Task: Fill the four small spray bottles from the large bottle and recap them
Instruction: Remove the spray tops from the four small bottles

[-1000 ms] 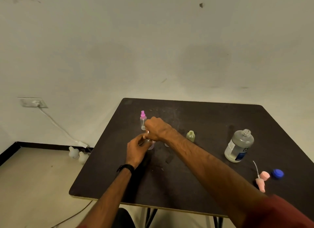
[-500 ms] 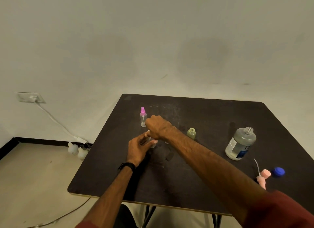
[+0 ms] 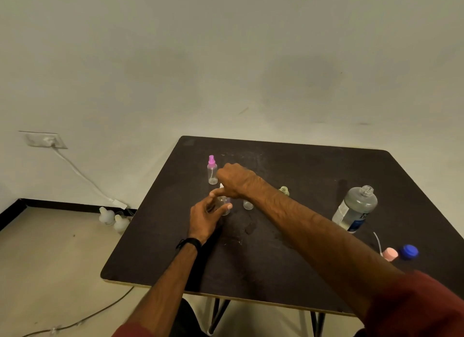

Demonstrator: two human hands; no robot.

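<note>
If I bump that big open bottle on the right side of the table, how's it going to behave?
The large bottle stands upright, uncapped, seemingly holding liquid, so it is probably fairly heavy and would likely slide before tipping. If it did tip, it would likely spill, since its blue cap lies on the table. Its round body suggests it would roll afterwards.

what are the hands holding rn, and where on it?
Left hand grips a small clear spray bottle by its body; right hand pinches its white spray cap on top.
</note>
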